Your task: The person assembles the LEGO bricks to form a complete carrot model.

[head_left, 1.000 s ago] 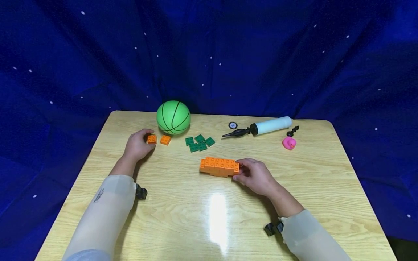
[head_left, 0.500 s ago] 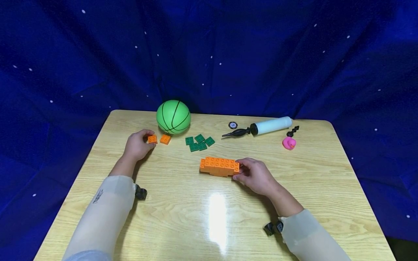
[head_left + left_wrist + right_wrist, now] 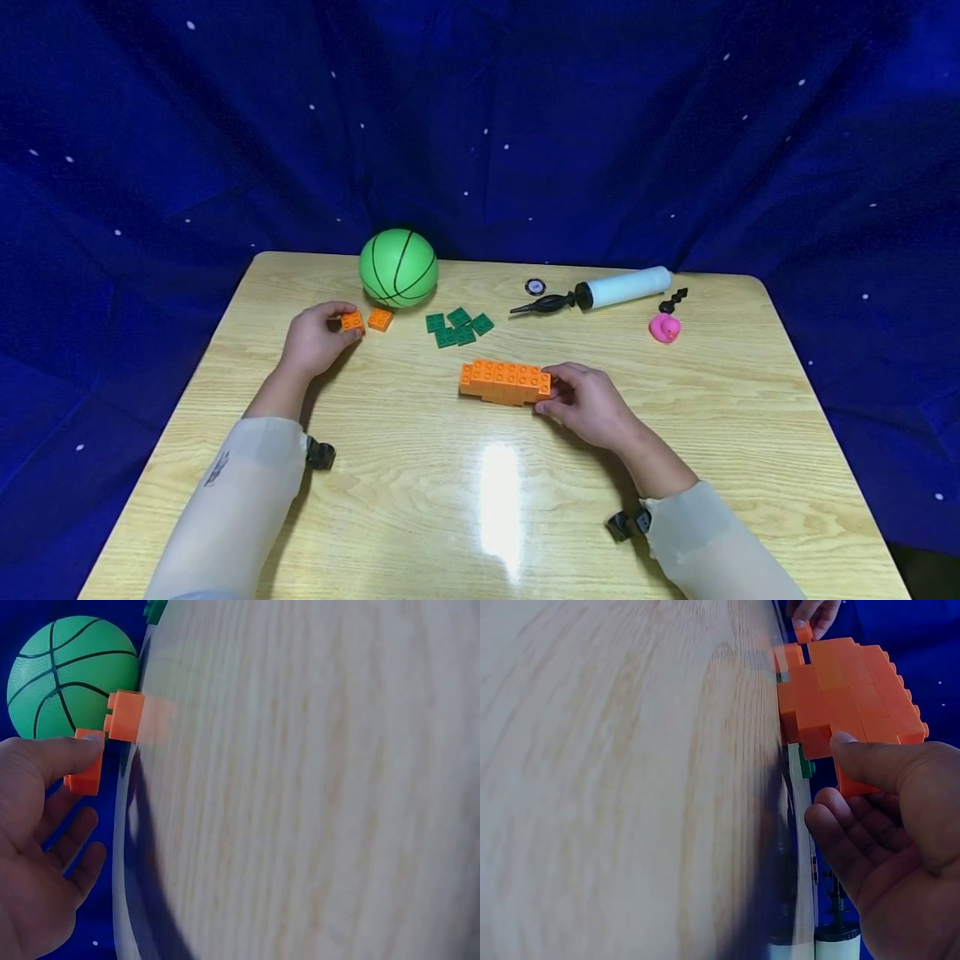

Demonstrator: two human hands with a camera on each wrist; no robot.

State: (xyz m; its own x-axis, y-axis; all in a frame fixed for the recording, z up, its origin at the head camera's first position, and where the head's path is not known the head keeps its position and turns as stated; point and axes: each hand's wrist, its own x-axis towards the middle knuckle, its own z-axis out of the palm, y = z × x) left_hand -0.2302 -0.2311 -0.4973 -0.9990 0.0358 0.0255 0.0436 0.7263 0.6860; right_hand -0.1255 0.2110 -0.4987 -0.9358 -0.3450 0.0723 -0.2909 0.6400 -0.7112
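My left hand [image 3: 313, 340] pinches a small orange toy brick [image 3: 352, 322] between thumb and fingers at the left of the table. In the left wrist view the held brick [image 3: 88, 766] is turned studs-left, with the thumb across its top end. Just right of it lies a second orange brick [image 3: 380, 319], also seen in the left wrist view. My right hand [image 3: 588, 404] grips the right end of a stepped block of joined orange bricks [image 3: 502, 382] near the middle. In the right wrist view the thumb lies on the near side of the block [image 3: 847, 697].
Several flat green bricks [image 3: 457, 327] lie between the hands, farther back. A green ball [image 3: 398, 268] stands behind the loose brick. At the back right are a black-and-white chip [image 3: 535, 287], a pale blue hand pump [image 3: 626, 288], a black nozzle piece [image 3: 672, 301] and a pink rubber duck [image 3: 664, 328].
My left hand has shifted slightly nearer and right with its orange brick, which is now a little closer to the loose one. The right hand and the orange block stay in place.
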